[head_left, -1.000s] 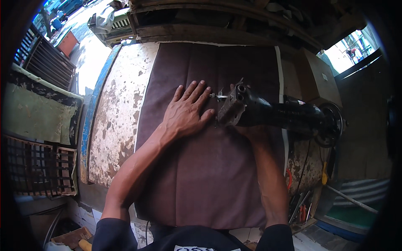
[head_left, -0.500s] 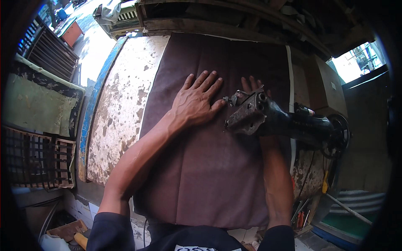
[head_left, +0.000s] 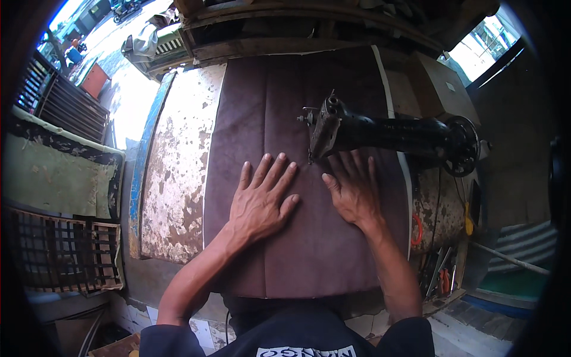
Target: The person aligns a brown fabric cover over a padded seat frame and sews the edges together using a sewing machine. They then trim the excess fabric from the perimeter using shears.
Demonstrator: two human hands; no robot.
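A large dark brown sheet of upholstery material (head_left: 285,262), with lengthwise seam lines and a pale edge, covers most of the worktable. Flat on its left part lies my left hand (head_left: 260,199), fingers spread and holding nothing. My right hand (head_left: 355,190) also rests flat on the sheet, its fingertips partly hidden under the sewing machine's arm. The black sewing machine (head_left: 392,135) reaches in from the right, and its needle end (head_left: 310,156) stands over the sheet between and just beyond my hands.
The table's worn, peeling top (head_left: 178,172) shows on the left, with a blue edge (head_left: 148,160). A cardboard box (head_left: 437,89) stands at the far right. Hand tools (head_left: 444,279) sit in a rack at lower right. Slatted frames (head_left: 65,250) lean at the left.
Both my hands have slid back toward me, and the sheet's near edge looks closer to the table front. My right hand has come out from behind the machine head. The view has shifted somewhat.
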